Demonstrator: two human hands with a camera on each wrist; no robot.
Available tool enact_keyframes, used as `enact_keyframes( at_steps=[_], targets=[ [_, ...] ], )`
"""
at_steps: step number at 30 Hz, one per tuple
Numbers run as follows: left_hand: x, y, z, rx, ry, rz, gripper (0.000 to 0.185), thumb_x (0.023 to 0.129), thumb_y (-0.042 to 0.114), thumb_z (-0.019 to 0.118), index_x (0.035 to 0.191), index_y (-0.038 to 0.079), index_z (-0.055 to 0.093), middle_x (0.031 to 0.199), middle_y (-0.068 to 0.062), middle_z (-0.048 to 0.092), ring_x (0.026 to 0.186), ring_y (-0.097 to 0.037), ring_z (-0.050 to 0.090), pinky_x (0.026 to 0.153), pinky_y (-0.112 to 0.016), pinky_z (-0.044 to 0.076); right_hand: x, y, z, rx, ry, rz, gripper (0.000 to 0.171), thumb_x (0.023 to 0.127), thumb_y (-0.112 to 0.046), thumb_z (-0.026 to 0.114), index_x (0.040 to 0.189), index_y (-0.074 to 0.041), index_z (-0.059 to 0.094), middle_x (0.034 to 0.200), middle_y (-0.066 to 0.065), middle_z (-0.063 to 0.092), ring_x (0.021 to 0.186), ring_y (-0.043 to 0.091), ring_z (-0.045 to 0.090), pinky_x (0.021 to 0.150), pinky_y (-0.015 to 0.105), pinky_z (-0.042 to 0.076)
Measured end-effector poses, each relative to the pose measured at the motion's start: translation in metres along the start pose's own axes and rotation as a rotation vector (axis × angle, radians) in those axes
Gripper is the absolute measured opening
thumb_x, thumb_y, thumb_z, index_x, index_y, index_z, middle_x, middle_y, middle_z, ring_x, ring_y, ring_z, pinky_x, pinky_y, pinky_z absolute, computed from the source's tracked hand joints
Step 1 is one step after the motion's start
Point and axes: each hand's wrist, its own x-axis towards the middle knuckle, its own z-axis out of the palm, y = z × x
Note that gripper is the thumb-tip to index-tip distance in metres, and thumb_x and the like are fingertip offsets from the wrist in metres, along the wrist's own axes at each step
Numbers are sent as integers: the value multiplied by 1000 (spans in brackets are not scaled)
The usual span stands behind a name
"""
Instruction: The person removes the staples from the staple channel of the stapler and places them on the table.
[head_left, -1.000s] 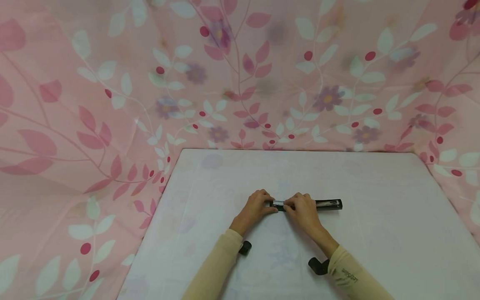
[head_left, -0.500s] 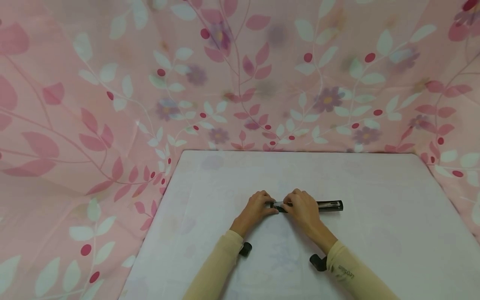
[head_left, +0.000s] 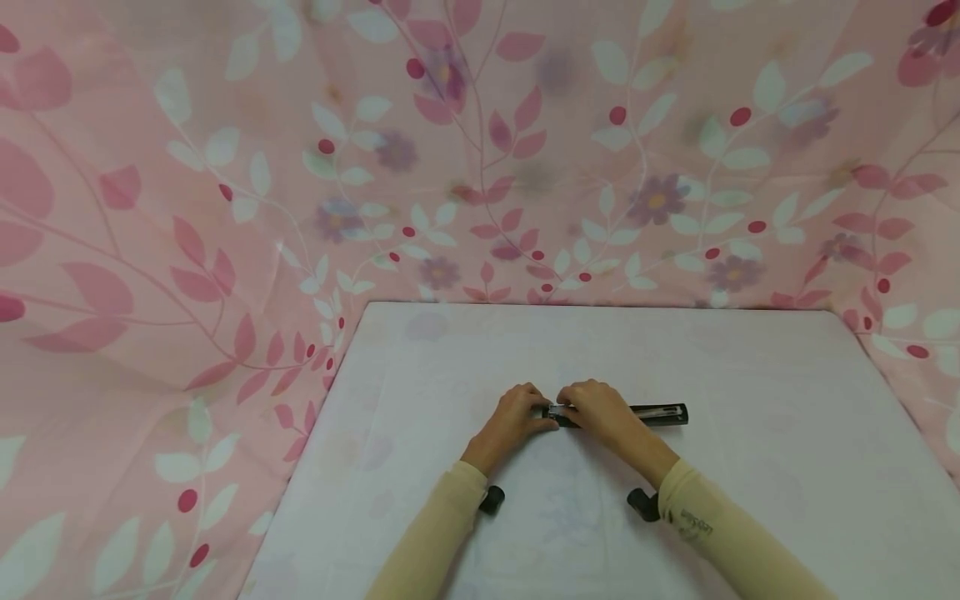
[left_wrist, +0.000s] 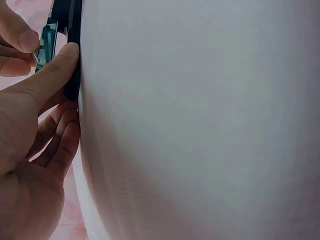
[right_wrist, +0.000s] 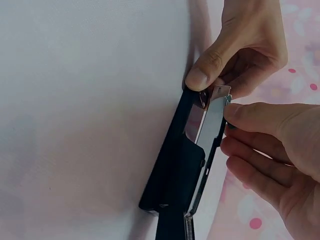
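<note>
A black stapler lies on the table with its top swung open and folded back to the right, baring the silver magazine. My left hand grips the left end of the base, its thumb pressing on the black tip. At the end of the magazine, my right hand pinches the rail's edge between thumb and curled fingers. A small shiny bit shows by the right thumb; I cannot tell whether it is a loose staple strip. The left wrist view shows the stapler base edge-on.
The white-covered table reaches back to a pink floral curtain, which also hangs at both sides. Black wrist camera mounts stick out under both sleeves. A spring shows beside the stapler's hinge in the right wrist view.
My right hand has slid left along the magazine toward my left hand, covering more of the silver rail. The left hand keeps its grip, and the stapler stays in place.
</note>
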Motion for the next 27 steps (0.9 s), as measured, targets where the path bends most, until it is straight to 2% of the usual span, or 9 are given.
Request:
enact_keyframes(
  at_steps=[9,18,27],
  targets=[
    [1,0,-1,-6,-17,-14,34,78,35,81,105,15,78,98,2,67,88,-12,58,77,-21,43,4,1,-3,10,-52,-10,10,82,-9,78,92,-6,76,85,5,75,73,19,66,64,33,53],
    [1,0,-2,-12,-10,-4,34,77,34,82,105,15,78,97,2,67,87,-12,58,76,-21,42,2,2,-4,14,-23,-24,11,82,-8,78,92,-7,77,85,3,74,75,17,69,64,31,54],
    [1,0,-1,-10,-13,-15,36,77,35,82,106,14,77,98,2,68,90,-12,59,78,-23,44,-6,3,-10,8,-9,0,12,84,-11,77,95,-8,77,90,3,75,82,19,70,72,34,56]
  ],
)
